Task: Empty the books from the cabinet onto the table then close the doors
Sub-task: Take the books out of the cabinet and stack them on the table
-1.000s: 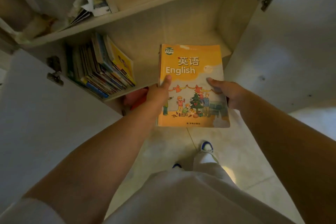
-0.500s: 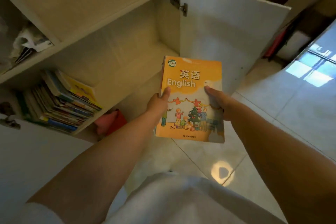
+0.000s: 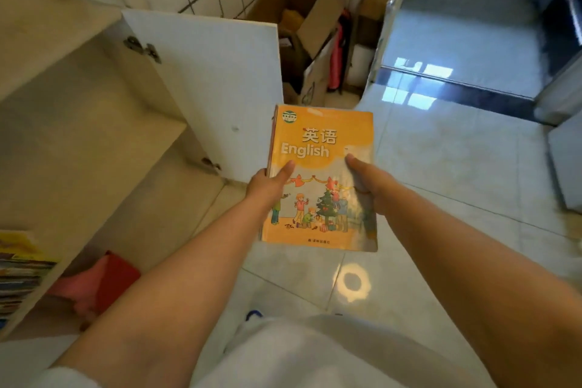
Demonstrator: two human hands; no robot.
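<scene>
A person holds an orange book (image 3: 321,180) out in front with both hands, over the shiny tiled floor (image 3: 441,167). The word "English" is on its cover, with a picture of children by a little green tree. The left hand (image 3: 267,183) grips the left edge of the book, with its thumb lying on top of the cover. The right hand (image 3: 370,189) grips the right edge the same way, thumb on top; the other fingers of both hands are hidden under the book. More pages or books seem to sit under the top one, but I cannot tell how many. The book is out of the cabinet (image 3: 78,136), which stands on the left. The cabinet's white door (image 3: 214,88) stands wide open, just left of the book and farther away. At the far left edge, a stack of books (image 3: 19,274) is on a shelf inside the cabinet. Below that shelf lies something red and pink (image 3: 97,283). Far away, by the tiled wall, stands an open cardboard box (image 3: 311,10).
</scene>
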